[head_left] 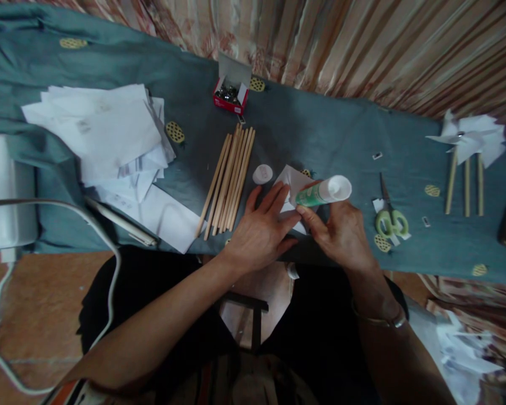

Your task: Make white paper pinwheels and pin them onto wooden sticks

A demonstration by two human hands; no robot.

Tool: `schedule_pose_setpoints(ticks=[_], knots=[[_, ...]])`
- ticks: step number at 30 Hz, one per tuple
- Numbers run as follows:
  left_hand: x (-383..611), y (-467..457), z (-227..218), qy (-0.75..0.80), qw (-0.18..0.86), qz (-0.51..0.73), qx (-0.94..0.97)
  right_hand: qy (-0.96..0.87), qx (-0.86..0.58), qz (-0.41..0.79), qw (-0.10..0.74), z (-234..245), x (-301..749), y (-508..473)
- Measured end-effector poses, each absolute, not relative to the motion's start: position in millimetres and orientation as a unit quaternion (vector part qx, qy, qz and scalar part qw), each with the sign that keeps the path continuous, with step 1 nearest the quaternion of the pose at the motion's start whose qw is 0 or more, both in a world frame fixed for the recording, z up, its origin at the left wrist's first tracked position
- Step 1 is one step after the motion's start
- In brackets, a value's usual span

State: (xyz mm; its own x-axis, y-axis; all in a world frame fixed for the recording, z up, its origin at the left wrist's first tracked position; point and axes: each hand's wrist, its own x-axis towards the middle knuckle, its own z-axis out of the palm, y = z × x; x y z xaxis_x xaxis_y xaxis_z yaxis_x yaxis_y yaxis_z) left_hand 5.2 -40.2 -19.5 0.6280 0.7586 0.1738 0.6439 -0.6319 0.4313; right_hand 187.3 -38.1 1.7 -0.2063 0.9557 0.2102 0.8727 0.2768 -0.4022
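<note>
A green and white glue stick (320, 192) is gripped in my right hand (342, 233), tilted over a small folded piece of white paper (287, 175). My left hand (259, 232) lies with fingers stretched out, pressing the left side of that paper against the cloth. Both hands partly cover the paper, and the tip of the glue stick is hard to make out. Just left of the paper sits a round white cap (262, 174). Beside it, a row of thin wooden sticks (227, 183) lies on the cloth.
White paper sheets (105, 126) are piled at left, near a white box with a cable (8, 185). An opened red box (231, 101) holds small metal pieces. Green-handled scissors (390, 222) lie right of my hand. Paper pinwheels (468, 135) on sticks rest at far right.
</note>
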Motion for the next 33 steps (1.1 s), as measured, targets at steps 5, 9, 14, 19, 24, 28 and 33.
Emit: schedule_pose_setpoints(ticks=[5,9,14,19,24,28,33], knots=[[6,-42,-20,0.4,0.159,0.165,0.887,-0.766,-0.598,0.085,0.22,0,186,-40],[6,-43,-21,0.402,0.147,0.156,0.89,-0.748,-0.618,0.09,0.226,-1,184,-41],[7,-43,-22,0.404,0.138,0.136,0.894,-0.731,-0.633,0.077,0.244,-4,180,-40],[7,-43,-20,0.407,0.142,0.121,0.894,-0.723,-0.635,0.062,0.265,-8,177,-38],[6,-43,-20,0.406,0.148,0.134,0.892,-0.714,-0.643,0.054,0.272,-10,175,-37],[7,-43,-21,0.408,0.146,0.134,0.891,-0.708,-0.647,0.058,0.277,-10,173,-35],[7,-43,-21,0.407,0.143,0.138,0.891,-0.688,-0.667,0.065,0.279,-10,168,-33]])
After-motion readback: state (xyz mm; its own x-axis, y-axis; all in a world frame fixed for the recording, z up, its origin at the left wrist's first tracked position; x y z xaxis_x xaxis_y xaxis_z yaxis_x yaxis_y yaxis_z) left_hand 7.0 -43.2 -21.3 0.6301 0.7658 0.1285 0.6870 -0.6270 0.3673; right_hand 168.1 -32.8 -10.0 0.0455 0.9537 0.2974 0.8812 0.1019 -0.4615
